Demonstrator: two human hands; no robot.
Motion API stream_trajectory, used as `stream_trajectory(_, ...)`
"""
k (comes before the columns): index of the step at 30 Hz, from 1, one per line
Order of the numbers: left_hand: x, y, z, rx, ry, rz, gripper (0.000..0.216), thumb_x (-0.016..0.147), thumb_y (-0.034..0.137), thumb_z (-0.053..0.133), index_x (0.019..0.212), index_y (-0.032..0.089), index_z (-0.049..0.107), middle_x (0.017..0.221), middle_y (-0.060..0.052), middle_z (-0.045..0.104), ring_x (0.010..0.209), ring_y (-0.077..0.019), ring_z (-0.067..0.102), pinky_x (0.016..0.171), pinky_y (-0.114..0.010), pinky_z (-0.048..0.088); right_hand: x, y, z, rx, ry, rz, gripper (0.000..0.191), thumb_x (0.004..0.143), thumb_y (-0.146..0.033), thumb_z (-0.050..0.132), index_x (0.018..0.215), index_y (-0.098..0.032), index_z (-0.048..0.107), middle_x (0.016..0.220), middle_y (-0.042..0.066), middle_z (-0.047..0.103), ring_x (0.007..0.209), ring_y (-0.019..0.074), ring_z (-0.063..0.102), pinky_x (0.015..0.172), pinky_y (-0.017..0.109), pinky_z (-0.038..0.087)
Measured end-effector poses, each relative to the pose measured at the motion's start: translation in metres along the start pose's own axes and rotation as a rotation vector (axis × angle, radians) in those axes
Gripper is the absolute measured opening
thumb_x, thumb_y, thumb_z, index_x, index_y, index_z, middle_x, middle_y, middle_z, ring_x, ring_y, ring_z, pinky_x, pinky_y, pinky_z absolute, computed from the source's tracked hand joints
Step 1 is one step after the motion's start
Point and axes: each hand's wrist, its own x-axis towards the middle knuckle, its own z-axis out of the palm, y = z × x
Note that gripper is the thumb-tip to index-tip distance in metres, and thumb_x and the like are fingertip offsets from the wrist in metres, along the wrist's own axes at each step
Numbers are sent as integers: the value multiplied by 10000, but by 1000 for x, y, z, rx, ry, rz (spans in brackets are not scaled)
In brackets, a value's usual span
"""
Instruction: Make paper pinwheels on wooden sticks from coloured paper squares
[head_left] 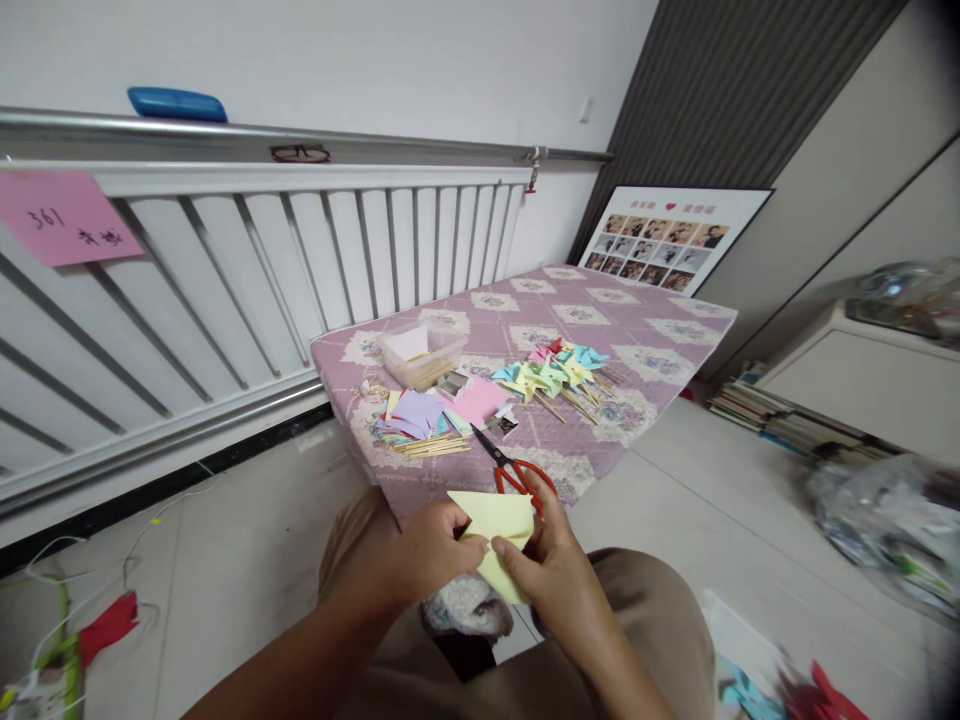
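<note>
Pale yellow paper (501, 513), partly folded, is held above my lap. My left hand (431, 550) pinches its left side, and my right hand (553, 560) grips its right side; both thumbs meet near the middle. Just beyond it, scissors (501, 457) with orange-red handles rest on the cloth-covered table (577, 316). Behind them are pink paper (480, 400), stacked purple and other coloured sheets (415, 412) and thin wooden sticks (435, 447). Several paper pinwheels (553, 374) on sticks lie heaped farther right. My fingers under the paper are partly hidden.
A see-through plastic box (424, 372) stands at the table's left, near the radiator (405, 240). A photo board (675, 240) leans at the far end. On the floor are a red paper piece (107, 628) at left and plastic bags (885, 525) at right.
</note>
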Motion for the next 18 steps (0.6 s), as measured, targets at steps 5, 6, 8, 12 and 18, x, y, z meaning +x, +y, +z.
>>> stream_trajectory(5,3,-3,1,-45,-35,10,202,699,232,533,814,135,667,679,5,611,572,-118,469,527,-231,350,1,-4,-5,43,-73,105,862,709,-204,674,1453,-234,239,872,23,689,644,175,628,571,279,504)
stream_trajectory(6,5,-5,2,-57,-41,13,197,697,229,538,812,135,667,680,4,614,573,-118,474,528,-230,354,1,-4,-6,51,-73,112,865,710,-195,670,1457,-232,235,866,19,689,636,171,627,573,279,508)
stream_trajectory(8,8,-9,3,-86,-56,9,166,693,225,548,780,137,659,672,-2,615,568,-121,483,531,-234,366,2,-4,-6,52,-55,113,863,704,-178,666,1456,-226,246,861,13,690,627,163,624,577,274,511)
stream_trajectory(12,13,-12,7,-243,-104,-12,142,694,220,566,776,149,658,670,-11,610,558,-126,503,538,-247,383,2,-1,-4,36,-30,108,840,691,-158,671,1437,-228,292,867,11,704,644,171,641,579,273,527)
stream_trajectory(18,6,-10,4,-719,-191,-80,278,704,385,679,831,138,673,710,-26,611,595,-126,523,541,-244,384,2,4,-1,166,61,135,818,683,-182,694,1410,-249,326,837,-9,709,638,175,659,560,274,549)
